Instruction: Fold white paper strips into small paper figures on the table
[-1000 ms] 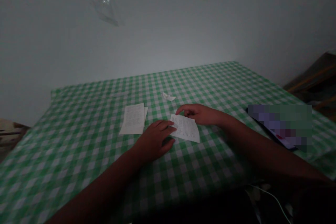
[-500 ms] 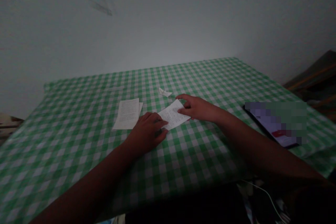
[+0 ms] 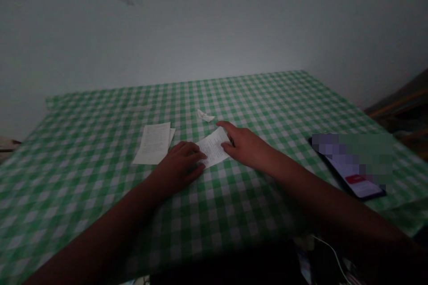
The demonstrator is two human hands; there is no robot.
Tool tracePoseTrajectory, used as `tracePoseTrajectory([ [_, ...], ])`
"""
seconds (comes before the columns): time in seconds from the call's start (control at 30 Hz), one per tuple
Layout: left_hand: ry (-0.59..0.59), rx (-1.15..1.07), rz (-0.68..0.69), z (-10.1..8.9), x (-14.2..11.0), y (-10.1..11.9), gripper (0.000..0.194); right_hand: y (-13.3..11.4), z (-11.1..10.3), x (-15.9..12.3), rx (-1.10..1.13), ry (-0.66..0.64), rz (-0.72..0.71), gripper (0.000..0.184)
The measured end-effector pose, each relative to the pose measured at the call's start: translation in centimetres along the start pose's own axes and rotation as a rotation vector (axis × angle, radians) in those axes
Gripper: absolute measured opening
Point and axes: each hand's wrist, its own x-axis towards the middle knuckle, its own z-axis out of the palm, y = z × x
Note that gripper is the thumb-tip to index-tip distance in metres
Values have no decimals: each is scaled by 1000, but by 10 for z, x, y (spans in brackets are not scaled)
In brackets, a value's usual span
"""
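Note:
A small white printed paper sheet (image 3: 212,148) lies slanted on the green-and-white gingham tablecloth (image 3: 100,116). My left hand (image 3: 179,167) rests flat over its left end and hides that part. My right hand (image 3: 242,144) is at its right end, with the thumb at the edge and the index finger reaching past the paper onto the cloth. Neither hand visibly pinches the sheet. Just left of my left hand lies a small stack of printed papers (image 3: 154,143). Beyond the hands sits a small crumpled or folded scrap of white paper (image 3: 205,116).
A smartphone (image 3: 354,182), partly blurred out, lies on the cloth to the right. A plain grey wall (image 3: 214,26) stands behind the table. A thin white cable (image 3: 331,254) hangs below the near edge, and dark wooden furniture (image 3: 401,107) shows at the right.
The slanted sheet has swung from lying nearer level to tilting up at its right end. Both hands have moved left with it, and the view has shifted slightly.

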Motion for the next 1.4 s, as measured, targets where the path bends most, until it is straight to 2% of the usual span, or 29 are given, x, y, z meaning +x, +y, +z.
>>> tracePoseTrajectory([
  [0.27,-14,10,14,-2,0,0,24,-12,1,-4,-54,8,-14,50],
  [0.47,-15,8,9,-2,0,-1,25,-7,5,-3,-123,81,-36,43],
  [0.83,-59,-15,69,-4,-2,5,31,-2,11,0,-105,202,-79,41],
  [1.17,-46,-26,93,-3,-3,3,30,-5,27,-4,-32,197,-164,42],
  [1.4,-56,-42,110,-4,-3,1,30,-10,33,-9,-77,189,-226,34],
])
